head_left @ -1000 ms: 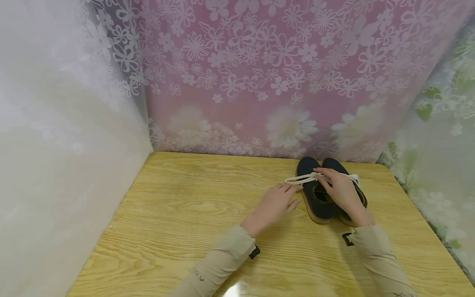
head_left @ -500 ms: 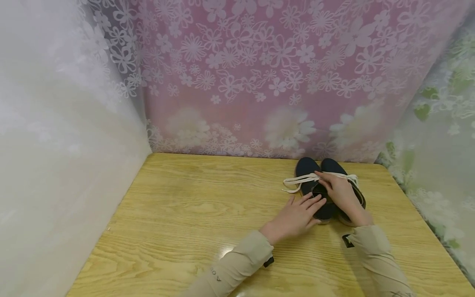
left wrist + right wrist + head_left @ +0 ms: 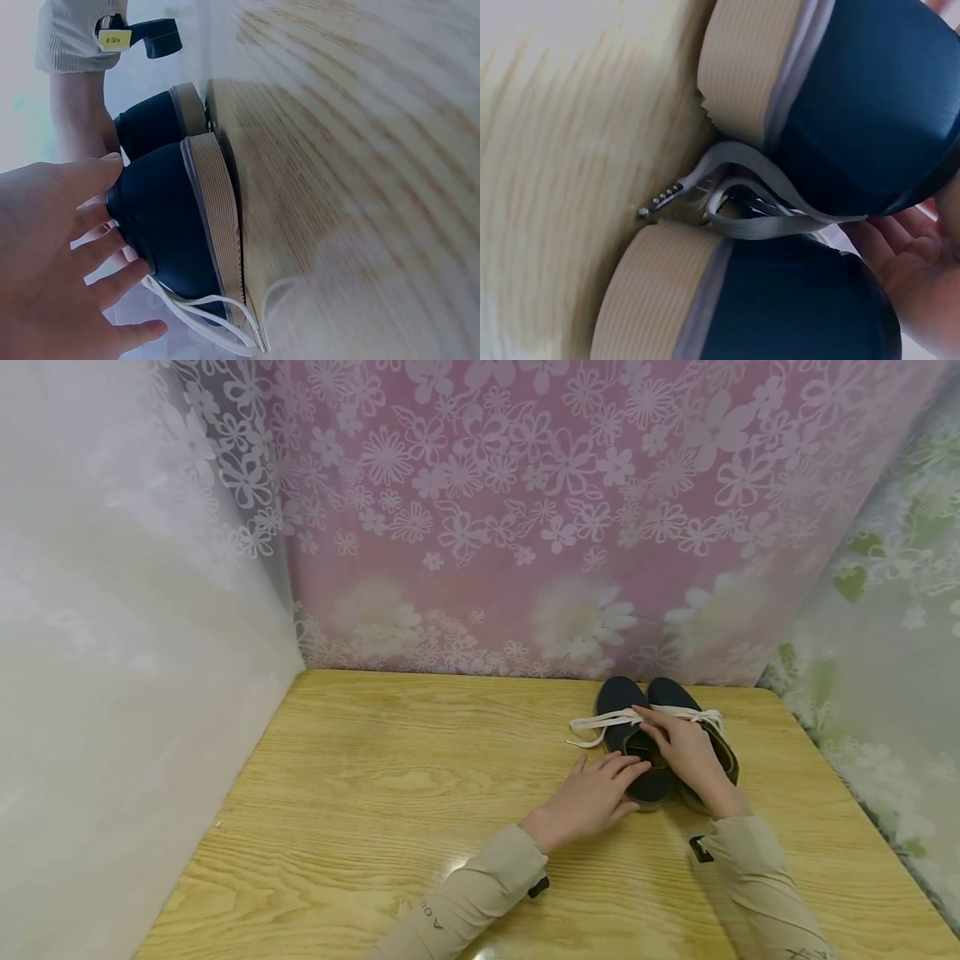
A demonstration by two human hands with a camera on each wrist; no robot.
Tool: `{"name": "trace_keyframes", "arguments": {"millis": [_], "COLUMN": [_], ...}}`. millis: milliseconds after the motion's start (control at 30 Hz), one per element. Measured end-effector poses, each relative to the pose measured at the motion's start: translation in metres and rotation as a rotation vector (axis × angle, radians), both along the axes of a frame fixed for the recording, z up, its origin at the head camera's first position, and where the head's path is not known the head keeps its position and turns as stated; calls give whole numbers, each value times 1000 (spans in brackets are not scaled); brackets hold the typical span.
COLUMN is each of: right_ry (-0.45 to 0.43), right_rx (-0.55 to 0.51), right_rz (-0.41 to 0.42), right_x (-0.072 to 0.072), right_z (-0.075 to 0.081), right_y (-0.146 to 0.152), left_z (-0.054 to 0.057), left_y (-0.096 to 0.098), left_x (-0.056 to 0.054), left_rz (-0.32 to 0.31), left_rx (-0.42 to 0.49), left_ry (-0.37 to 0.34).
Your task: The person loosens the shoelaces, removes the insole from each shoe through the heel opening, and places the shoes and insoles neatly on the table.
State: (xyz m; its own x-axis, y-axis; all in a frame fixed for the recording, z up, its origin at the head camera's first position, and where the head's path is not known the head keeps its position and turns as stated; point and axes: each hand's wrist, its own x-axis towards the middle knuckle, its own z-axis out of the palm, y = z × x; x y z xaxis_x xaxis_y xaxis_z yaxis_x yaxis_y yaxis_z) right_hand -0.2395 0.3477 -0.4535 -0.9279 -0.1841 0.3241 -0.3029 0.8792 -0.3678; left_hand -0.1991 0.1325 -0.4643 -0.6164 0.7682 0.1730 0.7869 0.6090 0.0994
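A pair of dark navy shoes stands side by side at the far right of the wooden worktop, toes toward the far flowered curtain; a white lace runs across their tops and trails off to the left onto the wood. The right hand lies over the shoes with its fingers on the lace where it crosses them, seemingly pinning it in place, though whether they pinch it or only press I cannot tell. The left hand rests on the worktop just left of the shoes; its fingers are straight and spread, the tips touching the heel side of the nearer-left shoe, likely to steady the pair against sliding; the left wrist view shows the same spread fingers against the navy upper, holding nothing.

The shoes sit close to the far edge and not far from the right edge, where the green-flowered curtain hangs; little room remains there; the wide open stretch lies to the left and near side, bounded by the white curtain.
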Motion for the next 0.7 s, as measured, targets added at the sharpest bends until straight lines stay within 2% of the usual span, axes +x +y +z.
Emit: {"name": "trace_keyframes", "arguments": {"millis": [467, 700], "right_ry": [47, 60], "right_rx": [16, 14], "right_rz": [-37, -33], "right_x": [1, 5], "right_z": [-8, -11], "right_y": [-8, -17], "left_z": [6, 10], "left_y": [-13, -24], "left_x": [-3, -5], "left_rz": [28, 46], "left_rx": [3, 29], "left_ry": [-39, -30]}}
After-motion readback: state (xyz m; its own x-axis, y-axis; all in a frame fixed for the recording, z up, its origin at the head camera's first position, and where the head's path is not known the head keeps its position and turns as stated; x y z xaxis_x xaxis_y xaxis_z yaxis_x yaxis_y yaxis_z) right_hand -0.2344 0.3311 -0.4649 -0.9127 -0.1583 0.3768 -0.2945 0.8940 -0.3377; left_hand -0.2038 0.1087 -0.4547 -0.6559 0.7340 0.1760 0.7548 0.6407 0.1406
